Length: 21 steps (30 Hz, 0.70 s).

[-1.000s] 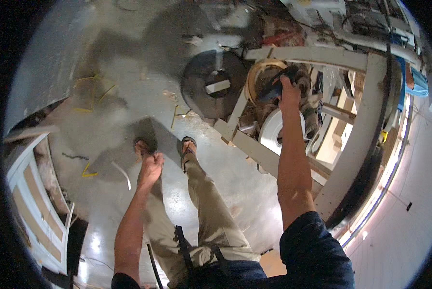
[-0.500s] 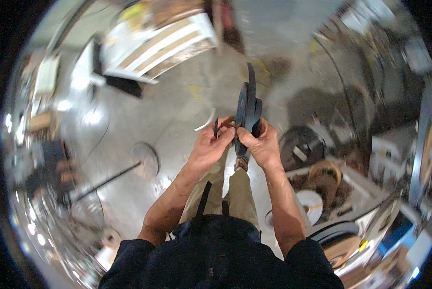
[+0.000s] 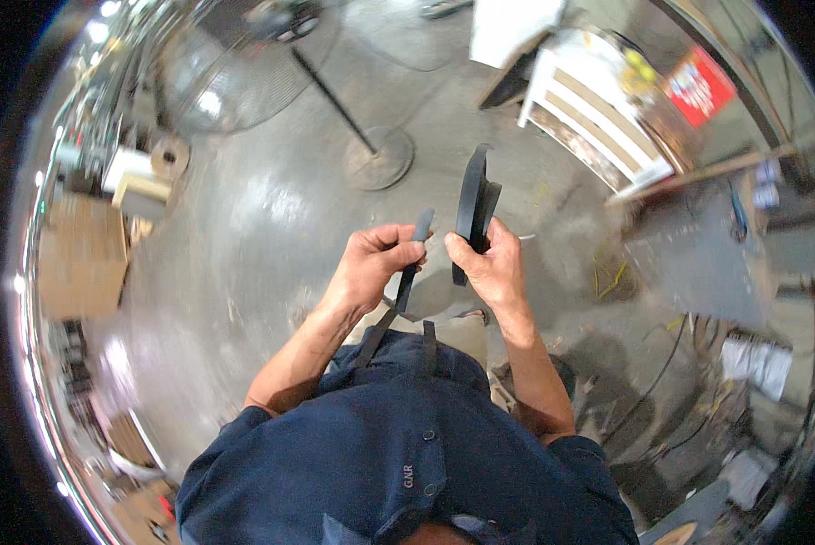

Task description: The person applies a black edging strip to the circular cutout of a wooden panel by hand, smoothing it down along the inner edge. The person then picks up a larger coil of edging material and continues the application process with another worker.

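Observation:
My right hand [image 3: 491,263] is closed round the lower part of a dark coil of flat strip [image 3: 474,204], seen nearly edge-on in front of me. The thumb presses its near side, and a loose turn stands out at the top. My left hand [image 3: 378,265] pinches a dark flat strip [image 3: 413,263] between thumb and fingers, to the left of the coil. The strip sticks up above the fingers and hangs below them. Whether it joins the coil cannot be told. Both hands are in front of my waist, apart from each other.
A pedestal fan [image 3: 378,156] stands on the concrete floor ahead. To its right is a white and brown striped stack [image 3: 598,118], with a red package [image 3: 701,86] beyond it. Cardboard boxes [image 3: 82,257] are at the left. A cable [image 3: 655,386] lies at the right.
My view has turned left, bringing the fan ahead. My hands were together at the coil; now the left hand is farther from it, holding the strip, while the right still grips the coil.

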Each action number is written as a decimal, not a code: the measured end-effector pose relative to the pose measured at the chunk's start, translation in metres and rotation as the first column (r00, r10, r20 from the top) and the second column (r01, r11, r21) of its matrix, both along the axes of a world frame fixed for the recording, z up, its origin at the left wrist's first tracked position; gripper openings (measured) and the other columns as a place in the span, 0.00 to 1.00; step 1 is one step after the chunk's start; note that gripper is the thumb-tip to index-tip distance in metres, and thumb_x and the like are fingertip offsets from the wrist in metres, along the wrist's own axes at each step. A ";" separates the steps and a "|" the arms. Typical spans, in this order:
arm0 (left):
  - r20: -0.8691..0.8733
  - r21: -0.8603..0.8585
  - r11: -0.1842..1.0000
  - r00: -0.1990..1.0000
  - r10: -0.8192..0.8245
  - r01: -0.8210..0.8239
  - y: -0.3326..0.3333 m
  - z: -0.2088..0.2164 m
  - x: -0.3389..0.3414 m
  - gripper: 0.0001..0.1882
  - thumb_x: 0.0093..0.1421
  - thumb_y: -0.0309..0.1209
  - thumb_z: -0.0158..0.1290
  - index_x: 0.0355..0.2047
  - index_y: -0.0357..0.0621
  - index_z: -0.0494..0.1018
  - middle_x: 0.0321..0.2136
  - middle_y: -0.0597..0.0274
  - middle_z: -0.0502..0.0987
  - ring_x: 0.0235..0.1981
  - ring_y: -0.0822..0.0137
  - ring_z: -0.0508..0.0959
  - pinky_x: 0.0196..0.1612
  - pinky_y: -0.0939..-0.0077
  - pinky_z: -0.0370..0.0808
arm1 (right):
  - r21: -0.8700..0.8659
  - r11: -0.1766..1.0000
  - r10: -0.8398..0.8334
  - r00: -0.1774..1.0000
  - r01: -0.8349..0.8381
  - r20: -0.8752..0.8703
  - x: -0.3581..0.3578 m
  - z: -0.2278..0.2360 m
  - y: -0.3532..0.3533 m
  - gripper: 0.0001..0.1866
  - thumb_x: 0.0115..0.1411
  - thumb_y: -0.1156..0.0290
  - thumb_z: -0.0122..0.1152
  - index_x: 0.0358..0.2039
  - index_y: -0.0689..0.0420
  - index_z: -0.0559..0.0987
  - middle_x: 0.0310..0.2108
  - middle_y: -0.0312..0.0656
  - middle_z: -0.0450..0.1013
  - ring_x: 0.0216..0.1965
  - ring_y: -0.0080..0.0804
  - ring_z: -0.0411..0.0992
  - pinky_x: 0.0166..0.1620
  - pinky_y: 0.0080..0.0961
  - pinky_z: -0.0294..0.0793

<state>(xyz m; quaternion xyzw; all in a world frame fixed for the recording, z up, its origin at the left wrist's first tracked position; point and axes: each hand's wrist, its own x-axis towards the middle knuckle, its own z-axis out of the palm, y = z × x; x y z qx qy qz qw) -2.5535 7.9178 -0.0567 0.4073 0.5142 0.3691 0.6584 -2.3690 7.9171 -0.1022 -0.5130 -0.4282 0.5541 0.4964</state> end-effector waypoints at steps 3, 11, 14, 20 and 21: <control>0.069 0.063 0.981 0.981 0.181 -0.185 -0.010 0.017 -0.052 0.11 0.59 0.24 0.57 0.42 0.37 0.79 0.29 0.62 0.80 0.30 0.72 0.78 0.35 0.75 0.76 | 0.035 0.984 0.174 0.984 -0.172 -0.042 -0.066 0.011 0.007 0.14 0.51 0.69 0.67 0.34 0.62 0.75 0.27 0.35 0.74 0.28 0.18 0.69 0.32 0.22 0.72; 0.208 0.108 0.853 0.850 0.483 -0.511 -0.052 0.028 -0.229 0.11 0.57 0.22 0.58 0.42 0.39 0.73 0.25 0.68 0.77 0.24 0.77 0.75 0.28 0.82 0.72 | 0.130 0.820 0.529 0.825 -0.557 0.198 -0.256 0.037 0.001 0.19 0.48 0.69 0.68 0.40 0.63 0.76 0.30 0.41 0.78 0.33 0.24 0.75 0.39 0.25 0.75; 0.202 0.124 0.782 0.787 0.583 -0.611 -0.066 0.028 -0.282 0.11 0.57 0.22 0.58 0.41 0.39 0.73 0.25 0.69 0.76 0.25 0.79 0.73 0.28 0.84 0.71 | 0.177 0.765 0.591 0.784 -0.620 0.192 -0.322 0.034 -0.004 0.19 0.49 0.68 0.68 0.40 0.61 0.75 0.30 0.43 0.78 0.32 0.27 0.77 0.38 0.26 0.75; 0.048 0.243 0.570 0.597 0.801 -0.785 -0.090 0.016 -0.352 0.11 0.56 0.23 0.59 0.40 0.37 0.75 0.26 0.71 0.75 0.26 0.81 0.72 0.29 0.85 0.70 | 0.258 0.633 0.627 0.679 -0.729 0.382 -0.416 0.006 -0.007 0.20 0.50 0.73 0.69 0.43 0.60 0.73 0.34 0.37 0.75 0.37 0.25 0.73 0.41 0.26 0.73; -0.003 0.283 0.520 0.541 0.841 -0.806 -0.093 0.012 -0.362 0.11 0.56 0.23 0.60 0.40 0.37 0.75 0.26 0.70 0.75 0.26 0.80 0.72 0.29 0.85 0.70 | 0.265 0.618 0.626 0.667 -0.740 0.403 -0.430 0.003 -0.007 0.20 0.50 0.73 0.69 0.43 0.60 0.73 0.34 0.38 0.75 0.36 0.25 0.73 0.41 0.26 0.73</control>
